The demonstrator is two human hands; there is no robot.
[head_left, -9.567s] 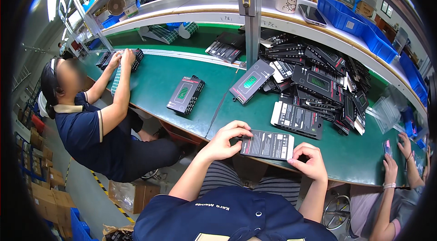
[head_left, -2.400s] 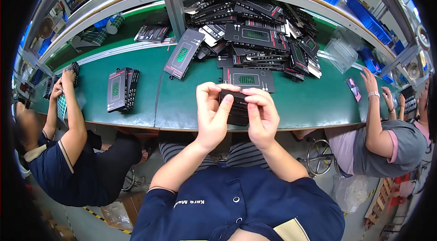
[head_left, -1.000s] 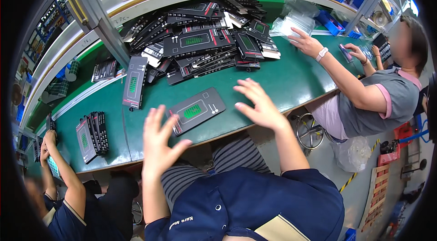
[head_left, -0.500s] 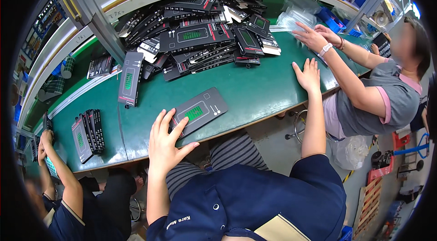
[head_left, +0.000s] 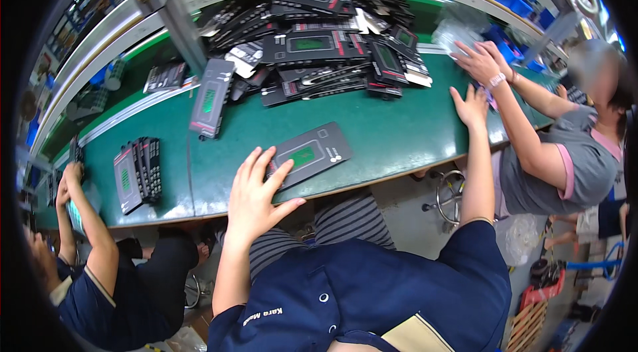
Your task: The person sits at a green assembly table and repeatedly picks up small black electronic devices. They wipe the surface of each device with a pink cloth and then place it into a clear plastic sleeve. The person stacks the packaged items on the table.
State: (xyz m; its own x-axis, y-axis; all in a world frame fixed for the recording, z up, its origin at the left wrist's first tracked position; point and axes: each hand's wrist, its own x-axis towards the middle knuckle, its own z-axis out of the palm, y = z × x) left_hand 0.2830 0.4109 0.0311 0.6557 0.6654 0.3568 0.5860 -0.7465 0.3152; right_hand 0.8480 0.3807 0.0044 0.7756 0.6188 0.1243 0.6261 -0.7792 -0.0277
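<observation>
1. The left hand [head_left: 258,196] is spreading its fingers in a released pose, and its fingertips are overlapping the near left end of 1 dark flat box [head_left: 318,146]. Whether they are pressing on it or hovering just above, I cannot tell.
2. That box is lying face up, just ahead and to the right of the left hand. It is slanting away toward the right and showing a green panel.
3. The right hand [head_left: 472,109] is also releasing everything, its fingers fanning out and pointing away from the wearer. It is staying well apart from the box, to the right of it, over the green table [head_left: 405,129]; I cannot tell whether it is touching the surface.
4. Just ahead of the right hand, 2 co-worker's hands [head_left: 480,65] are working close to some clear plastic packaging [head_left: 458,26]; 1 of their wrists is wearing a white band.
5. Well ahead of the left hand, a pile of dark boxes [head_left: 312,46] is lying in a jumble. At its left edge, a single box [head_left: 211,99] is showing another green panel.
6. Left of the left hand, a cluster of boxes [head_left: 126,176] is standing close together. Farther left, another person's hands [head_left: 72,176] are meeting above the table.
</observation>
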